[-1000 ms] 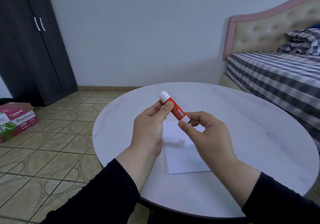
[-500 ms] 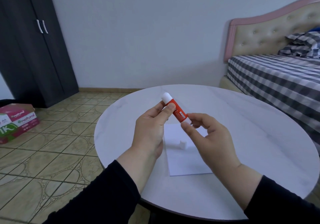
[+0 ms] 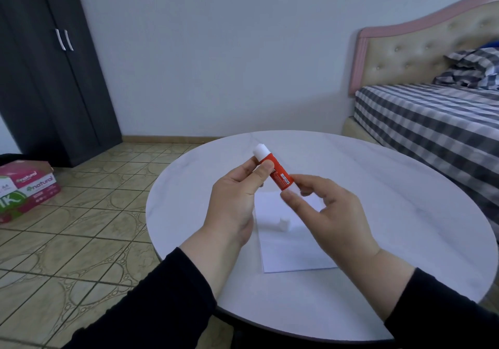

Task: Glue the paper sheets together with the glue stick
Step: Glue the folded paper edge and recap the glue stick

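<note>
Red plastic forms the barrel of the glue stick [image 3: 279, 177], which has a white end pointing up and away from the person. A small white label panel sits on the barrel; its print is too small to read. The left hand [image 3: 235, 200] pinches the upper barrel between thumb and index finger. The right hand [image 3: 326, 219] pinches the lower white end with curled thumb and fingers [image 3: 290, 196]. The stick is held tilted in the air above the round white counter [image 3: 378, 213], over the far edge of the paper sheets [image 3: 291, 249].

The paper sheets lie flat on the counter, directly below both hands. A small white cap [image 3: 284, 223] stands on the paper, apart from the stick.

Readable writing appears on the paper box [image 3: 27, 189] on the tiled floor [image 3: 81, 227] at the left: the word "natural" shows twice on its pink and green sides, with "A4" on the near face. A dark wardrobe [image 3: 51, 65] stands behind the box. A bed [image 3: 432, 122] with a checked cover occupies the right side.

Compared with half a second ago, both hands hold the same pinch on the stick and the stick keeps nearly the same tilt. The right thumb sits slightly further round the lower end. The paper and cap are unmoved.
</note>
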### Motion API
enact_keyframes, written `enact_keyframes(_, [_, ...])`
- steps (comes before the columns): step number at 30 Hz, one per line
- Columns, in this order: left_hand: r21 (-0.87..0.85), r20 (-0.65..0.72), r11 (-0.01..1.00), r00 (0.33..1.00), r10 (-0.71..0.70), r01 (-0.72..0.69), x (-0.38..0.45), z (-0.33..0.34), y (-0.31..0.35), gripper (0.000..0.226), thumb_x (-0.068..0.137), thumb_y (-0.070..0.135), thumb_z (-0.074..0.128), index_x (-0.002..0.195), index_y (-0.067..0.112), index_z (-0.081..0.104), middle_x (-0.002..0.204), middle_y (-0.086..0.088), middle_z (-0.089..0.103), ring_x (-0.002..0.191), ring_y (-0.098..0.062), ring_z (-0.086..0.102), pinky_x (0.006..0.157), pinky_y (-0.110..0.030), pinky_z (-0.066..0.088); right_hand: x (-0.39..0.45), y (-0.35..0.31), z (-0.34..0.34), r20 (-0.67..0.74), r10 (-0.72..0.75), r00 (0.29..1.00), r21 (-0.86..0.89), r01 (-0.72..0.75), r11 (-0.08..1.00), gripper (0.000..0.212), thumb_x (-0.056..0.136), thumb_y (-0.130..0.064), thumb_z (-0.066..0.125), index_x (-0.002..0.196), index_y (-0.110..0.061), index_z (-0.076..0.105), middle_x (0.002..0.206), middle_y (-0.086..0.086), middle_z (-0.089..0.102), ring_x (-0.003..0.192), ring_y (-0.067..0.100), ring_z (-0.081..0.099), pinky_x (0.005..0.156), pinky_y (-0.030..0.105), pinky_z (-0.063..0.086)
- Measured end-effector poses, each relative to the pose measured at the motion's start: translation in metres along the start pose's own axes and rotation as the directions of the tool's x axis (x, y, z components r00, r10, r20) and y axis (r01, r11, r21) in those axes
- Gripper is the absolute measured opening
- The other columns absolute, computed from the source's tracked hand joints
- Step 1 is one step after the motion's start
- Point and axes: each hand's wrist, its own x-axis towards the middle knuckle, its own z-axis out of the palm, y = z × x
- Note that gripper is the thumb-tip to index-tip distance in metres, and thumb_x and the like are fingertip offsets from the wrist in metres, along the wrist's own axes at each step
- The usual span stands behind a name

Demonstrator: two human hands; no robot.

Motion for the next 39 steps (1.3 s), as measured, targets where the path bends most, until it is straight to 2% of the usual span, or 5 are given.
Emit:
enact_keyframes(11, [0.028, -0.008, 1.000, 1.000, -0.011, 0.011, 0.001, 0.000, -0.004, 0.029, 0.079, 0.030, 0.076, 0.107, 0.020, 0.074, 0.095, 0.011, 0.072, 0.085, -0.007, 0.057, 0.072, -0.017, 0.037, -0.001, 0.014, 0.008, -0.105, -0.306, 0.946, -0.483, 0.221, 0.848, 0.025, 0.085, -0.036, 0.063, 0.100, -0.018, 0.073, 0.072, -0.012, 0.066, 0.073, 0.009, 0.054, 0.083, 0.031, 0.034])
enact_keyframes(18, [0.024, -0.011, 1.000, 1.000, -0.003, 0.003, 0.004, -0.003, -0.001, 0.029, 0.080, 0.026, 0.075, 0.108, 0.019, 0.074, 0.089, 0.013, 0.069, 0.084, -0.008, 0.055, 0.073, -0.017, 0.037, 0.007, 0.001, -0.002, 0.230, 0.314, 0.921, 0.366, -0.381, 0.849, 0.013, 0.090, -0.030, 0.066, 0.099, -0.026, 0.074, 0.087, -0.010, 0.074, 0.082, 0.000, 0.063, 0.081, 0.023, 0.046])
enact_keyframes(24, [0.053, 0.016, 0.999, 1.000, 0.000, -0.001, 0.001, -0.001, -0.005, 0.026, 0.081, 0.028, 0.074, 0.106, 0.021, 0.074, 0.087, 0.016, 0.071, 0.085, -0.003, 0.058, 0.074, -0.015, 0.037, -0.001, 0.009, 0.004, -0.068, -0.186, 0.980, -0.394, 0.145, 0.908, 0.019, 0.088, -0.039, 0.060, 0.096, -0.027, 0.072, 0.072, -0.020, 0.062, 0.070, 0.006, 0.055, 0.080, 0.024, 0.035])
enact_keyframes(33, [0.189, 0.217, 0.977, 0.975, 0.057, -0.099, 0.004, -0.004, -0.006, 0.018, 0.087, 0.020, 0.070, 0.104, 0.022, 0.074, 0.097, 0.014, 0.075, 0.093, 0.012, 0.064, 0.072, 0.000, 0.043, 0.010, 0.007, -0.009, 0.212, 0.251, 0.945, 0.129, -0.282, 0.951, 0.012, 0.088, -0.034, 0.067, 0.099, -0.034, 0.072, 0.079, -0.013, 0.073, 0.086, 0.000, 0.064, 0.081, 0.020, 0.046])
enact_keyframes(39, [0.853, 0.397, 0.380, 0.918, -0.025, -0.358, 0.019, -0.018, -0.036, 0.053, 0.090, 0.034, 0.063, 0.141, 0.032, 0.046, 0.139, 0.015, 0.052, 0.133, -0.006, 0.040, 0.109, -0.028, 0.028, 0.014, 0.045, -0.034, 0.188, 0.443, 0.877, 0.073, -0.462, 0.884, 0.007, 0.087, -0.031, 0.070, 0.093, -0.029, 0.072, 0.075, -0.010, 0.074, 0.086, 0.018, 0.067, 0.070, 0.025, 0.043])
